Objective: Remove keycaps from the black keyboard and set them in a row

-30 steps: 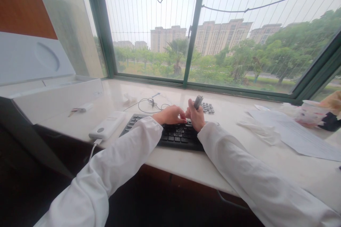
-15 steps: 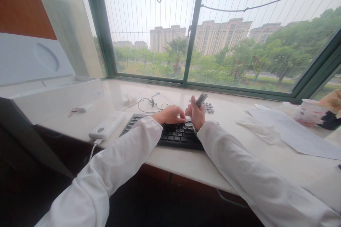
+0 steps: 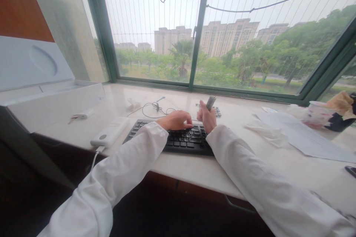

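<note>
The right hand [image 3: 207, 118] is closed around a slim grey metal cylinder [image 3: 210, 102], pinched between thumb and fingers and tilted up toward the window, just above the far edge of a black computer keyboard [image 3: 189, 141]. The left hand [image 3: 175, 120] holds nothing: it lies loose and slightly curled, its fingertips [image 3: 189, 123] at the upper rows of keys. Whether they are pressing anything, I can't tell from here.

A snug pinch keeps a thin cylinder like that steady, and a light touch on the left spares the keys stray presses. The white right sleeve [image 3: 250, 177] comes in close beside the keyboard's right corner, so a careless drop of that forearm could catch the keys.

Around them, the pale stone worktop [image 3: 178, 168] carries a small set of dark keys [image 3: 216, 111] just behind the right hand, a tangle of thin wire [image 3: 155, 108] beyond the keyboard, and a white power bank [image 3: 109, 132] with its cable trailing over the front edge. Farther left lie a key on a white fob [image 3: 82, 116] and a large open white box [image 3: 55, 109]. To the right are a crumpled tissue [image 3: 265, 135], a printed sheet [image 3: 303, 137] and a pink-patterned cup [image 3: 317, 114], all well apart from the hands
</note>
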`<state>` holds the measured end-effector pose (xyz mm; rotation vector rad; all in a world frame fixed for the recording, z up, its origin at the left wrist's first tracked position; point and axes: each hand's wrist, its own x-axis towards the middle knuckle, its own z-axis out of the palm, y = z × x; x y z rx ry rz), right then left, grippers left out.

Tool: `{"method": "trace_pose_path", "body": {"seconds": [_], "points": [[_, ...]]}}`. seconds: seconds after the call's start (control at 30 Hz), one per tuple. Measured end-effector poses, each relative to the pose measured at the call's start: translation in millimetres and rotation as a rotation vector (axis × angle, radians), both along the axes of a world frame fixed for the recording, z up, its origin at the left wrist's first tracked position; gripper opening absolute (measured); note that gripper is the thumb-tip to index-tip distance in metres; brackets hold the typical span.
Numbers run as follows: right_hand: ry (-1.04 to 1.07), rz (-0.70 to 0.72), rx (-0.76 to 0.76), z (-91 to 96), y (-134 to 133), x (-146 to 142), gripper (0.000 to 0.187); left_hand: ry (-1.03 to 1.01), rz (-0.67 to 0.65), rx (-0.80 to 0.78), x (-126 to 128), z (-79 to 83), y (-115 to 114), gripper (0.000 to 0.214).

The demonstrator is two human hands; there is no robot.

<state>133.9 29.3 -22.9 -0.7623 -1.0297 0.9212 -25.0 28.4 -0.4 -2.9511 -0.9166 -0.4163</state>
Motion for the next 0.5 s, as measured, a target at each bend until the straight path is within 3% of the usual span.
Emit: {"method": "trace_pose_path", "body": {"seconds": [0.5], "points": [[-0.044, -0.039, -0.059, -11.4, 3.8, -14.4, 0.058, -0.026, -0.007, 0.003, -0.1, -7.9, 7.9, 0.018]]}}
